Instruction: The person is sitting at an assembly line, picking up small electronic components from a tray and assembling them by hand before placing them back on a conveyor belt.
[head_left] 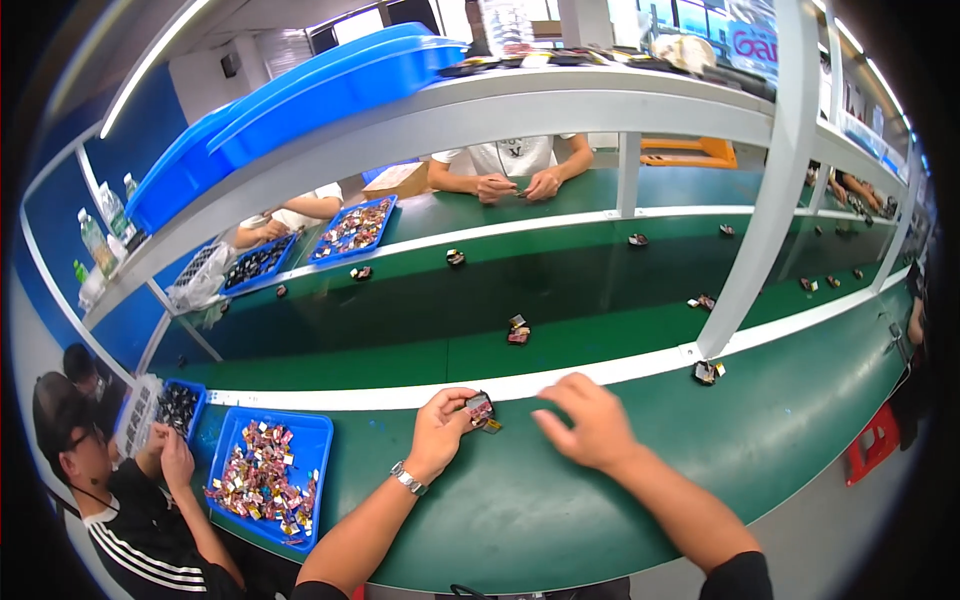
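Pinching a small dark unit (481, 407), our left hand (438, 432) holds it over the green bench (520, 520), near the white rail (400, 399). Our right hand (588, 425) is spread wide with nothing visible in it. A loosened pinch could drop the unit, and a careless brush might bend its protruding yellowish tab (492, 426). Around us, the nearest blue tray (326, 460) of loose parts (258, 472) sits leftward; the rail and 1 slanting post (762, 200) could hinder reaching the green strip (600, 345) beyond.
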